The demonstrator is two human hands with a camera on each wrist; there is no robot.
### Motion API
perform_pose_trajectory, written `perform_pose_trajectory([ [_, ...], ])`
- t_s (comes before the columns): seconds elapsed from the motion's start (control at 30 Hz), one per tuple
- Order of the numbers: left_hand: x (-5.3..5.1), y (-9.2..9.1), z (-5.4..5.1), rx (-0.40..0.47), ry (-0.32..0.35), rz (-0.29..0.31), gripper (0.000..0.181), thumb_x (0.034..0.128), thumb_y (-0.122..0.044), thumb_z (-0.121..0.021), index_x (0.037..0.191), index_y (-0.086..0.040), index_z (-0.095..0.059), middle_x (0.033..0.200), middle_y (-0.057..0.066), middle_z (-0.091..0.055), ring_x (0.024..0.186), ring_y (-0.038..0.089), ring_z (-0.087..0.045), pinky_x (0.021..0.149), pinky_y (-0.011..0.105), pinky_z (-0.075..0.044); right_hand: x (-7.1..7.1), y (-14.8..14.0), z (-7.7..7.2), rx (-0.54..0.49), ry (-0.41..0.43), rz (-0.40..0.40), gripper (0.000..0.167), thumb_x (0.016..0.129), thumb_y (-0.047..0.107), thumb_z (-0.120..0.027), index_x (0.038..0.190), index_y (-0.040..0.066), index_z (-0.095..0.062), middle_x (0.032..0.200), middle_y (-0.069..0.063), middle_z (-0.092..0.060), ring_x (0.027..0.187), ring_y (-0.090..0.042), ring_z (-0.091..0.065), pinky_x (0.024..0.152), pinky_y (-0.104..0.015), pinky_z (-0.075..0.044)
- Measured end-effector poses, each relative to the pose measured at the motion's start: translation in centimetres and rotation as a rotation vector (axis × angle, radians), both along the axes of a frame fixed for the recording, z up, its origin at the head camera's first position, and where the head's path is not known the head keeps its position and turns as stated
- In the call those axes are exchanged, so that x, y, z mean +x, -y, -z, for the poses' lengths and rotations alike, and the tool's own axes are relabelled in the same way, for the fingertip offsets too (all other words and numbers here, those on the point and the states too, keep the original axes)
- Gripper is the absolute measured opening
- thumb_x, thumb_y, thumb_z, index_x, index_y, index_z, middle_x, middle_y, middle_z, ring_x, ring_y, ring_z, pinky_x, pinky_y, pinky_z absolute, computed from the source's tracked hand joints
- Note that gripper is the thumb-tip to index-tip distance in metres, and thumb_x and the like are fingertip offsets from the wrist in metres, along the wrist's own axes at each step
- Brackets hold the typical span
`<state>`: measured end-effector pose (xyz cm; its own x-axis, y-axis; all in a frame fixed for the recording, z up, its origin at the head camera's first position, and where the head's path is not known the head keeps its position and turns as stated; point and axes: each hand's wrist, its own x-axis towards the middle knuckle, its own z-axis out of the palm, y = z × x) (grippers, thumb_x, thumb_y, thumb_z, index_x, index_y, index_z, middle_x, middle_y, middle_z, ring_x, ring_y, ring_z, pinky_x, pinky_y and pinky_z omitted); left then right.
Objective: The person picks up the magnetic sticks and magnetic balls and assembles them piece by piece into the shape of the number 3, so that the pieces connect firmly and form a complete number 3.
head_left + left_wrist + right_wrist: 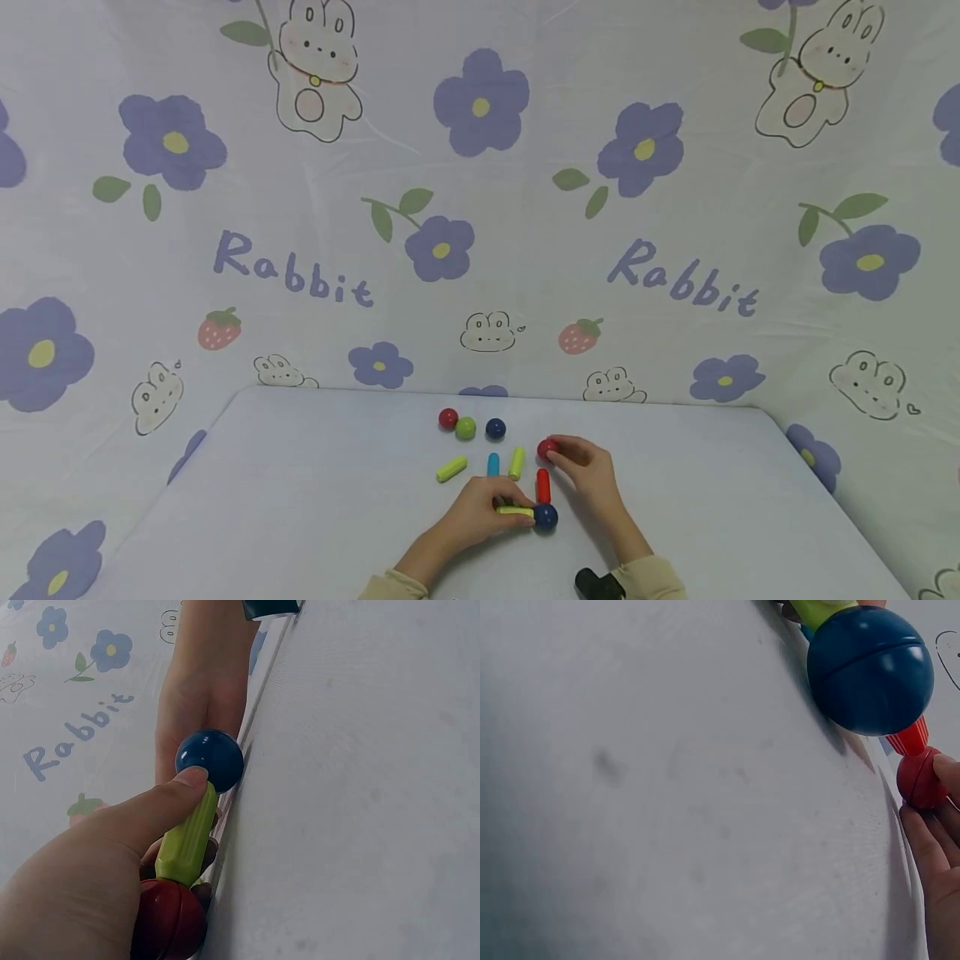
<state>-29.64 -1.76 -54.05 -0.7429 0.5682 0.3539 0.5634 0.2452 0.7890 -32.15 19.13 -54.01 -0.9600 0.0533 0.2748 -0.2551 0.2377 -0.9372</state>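
My left hand (480,510) pinches a yellow-green stick (517,511) (186,840), thumb along it. One end meets a large blue ball (545,517) (209,760) (870,671); at the other, a red ball (169,919) shows in the left wrist view, hidden by my hand in the head view. A red stick (543,486) (910,739) runs from the blue ball toward another red ball (547,450) (921,778), which my right hand (595,479) (941,840) holds between thumb and fingers. Whether stick and ball are joined is unclear.
Behind my hands lie a red ball (447,418), a green ball (466,428) and a dark blue ball (496,429). Two yellow-green sticks (452,468) (517,463) flank a light blue stick (492,464), its near end hidden by my left hand. A patterned cloth (525,250) hangs behind the table.
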Motion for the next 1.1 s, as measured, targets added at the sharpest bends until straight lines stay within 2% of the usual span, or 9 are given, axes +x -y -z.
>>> perform_pose_trajectory([
  [0.13, 1.0, 0.2, -1.7, 0.016, -0.001, 0.017, 0.018, 0.0735, -0.017, -0.074, 0.090, -0.010, -0.070, 0.080, -0.004, -0.065, 0.068, 0.014, -0.054, 0.058, 0.023, -0.047, 0.0, 0.1, 0.1, -0.016, -0.002, -0.019, 0.030, 0.077, 0.013, -0.071, 0.106, 0.006, -0.064, 0.104, -0.006, -0.063, 0.099, -0.019, -0.057, 0.081, -0.027, -0.046],
  [0.2, 1.2, 0.3, -2.1, 0.018, 0.000, 0.019, 0.018, 0.0737, -0.016, -0.074, 0.090, -0.009, -0.070, 0.080, -0.004, -0.065, 0.068, 0.014, -0.054, 0.058, 0.023, -0.046, 0.1, 0.1, 0.2, -0.016, -0.006, -0.029, 0.031, 0.077, 0.014, -0.071, 0.106, 0.007, -0.064, 0.104, -0.006, -0.063, 0.099, -0.019, -0.057, 0.081, -0.027, -0.046],
  [0.27, 1.1, 0.2, -1.8, 0.015, -0.006, 0.013, 0.018, 0.0735, -0.017, -0.074, 0.090, -0.011, -0.070, 0.080, -0.007, -0.064, 0.067, 0.011, -0.054, 0.057, 0.021, -0.046, 0.2, 0.1, 0.2, -0.014, -0.007, -0.039, 0.031, 0.077, 0.015, -0.071, 0.106, 0.008, -0.064, 0.104, -0.004, -0.062, 0.100, -0.018, -0.057, 0.081, -0.027, -0.046],
  [0.47, -0.2, 0.0, 0.5, -0.012, -0.015, -0.010, 0.019, 0.0718, -0.029, -0.074, 0.089, -0.021, -0.070, 0.079, -0.017, -0.062, 0.065, 0.004, -0.052, 0.056, 0.020, -0.045, 0.5, 0.1, 0.4, -0.006, 0.014, -0.052, 0.033, 0.076, 0.021, -0.071, 0.106, 0.010, -0.064, 0.104, -0.002, -0.062, 0.100, -0.016, -0.056, 0.082, -0.027, -0.045],
  [0.53, -0.5, 0.1, 0.9, -0.016, -0.017, -0.007, 0.020, 0.0716, -0.032, -0.073, 0.089, -0.023, -0.070, 0.079, -0.018, -0.061, 0.065, 0.004, -0.051, 0.056, 0.020, -0.045, 0.6, 0.1, 0.5, -0.010, 0.020, -0.059, 0.033, 0.076, 0.022, -0.071, 0.106, 0.011, -0.064, 0.104, -0.003, -0.062, 0.100, -0.017, -0.056, 0.082, -0.028, -0.045],
  [0.73, -0.6, 0.1, 1.0, -0.020, -0.012, -0.003, 0.020, 0.0717, -0.034, -0.073, 0.089, -0.024, -0.070, 0.079, -0.018, -0.061, 0.066, 0.005, -0.051, 0.056, 0.020, -0.045, 0.6, 0.0, 0.8, -0.012, 0.037, -0.080, 0.033, 0.077, 0.022, -0.071, 0.107, 0.011, -0.064, 0.106, -0.002, -0.062, 0.101, -0.017, -0.056, 0.083, -0.028, -0.045],
  [0.97, -0.6, 0.0, 1.2, -0.022, -0.001, -0.013, 0.021, 0.0711, -0.036, -0.072, 0.089, -0.025, -0.070, 0.078, -0.018, -0.062, 0.066, 0.005, -0.051, 0.056, 0.021, -0.045, 2.2, 0.5, -1.6, 0.006, 0.052, -0.114, 0.034, 0.081, 0.013, -0.067, 0.112, 0.001, -0.060, 0.111, -0.011, -0.060, 0.105, -0.023, -0.054, 0.084, -0.027, -0.044],
  [1.1, -0.6, 0.1, 1.2, -0.020, -0.002, -0.015, 0.022, 0.0710, -0.037, -0.072, 0.089, -0.024, -0.070, 0.078, -0.018, -0.062, 0.066, 0.005, -0.051, 0.056, 0.020, -0.045, 1.7, 0.2, -0.7, -0.014, 0.053, -0.116, 0.035, 0.079, 0.014, -0.069, 0.111, 0.002, -0.061, 0.110, -0.011, -0.060, 0.105, -0.023, -0.054, 0.083, -0.027, -0.044],
])
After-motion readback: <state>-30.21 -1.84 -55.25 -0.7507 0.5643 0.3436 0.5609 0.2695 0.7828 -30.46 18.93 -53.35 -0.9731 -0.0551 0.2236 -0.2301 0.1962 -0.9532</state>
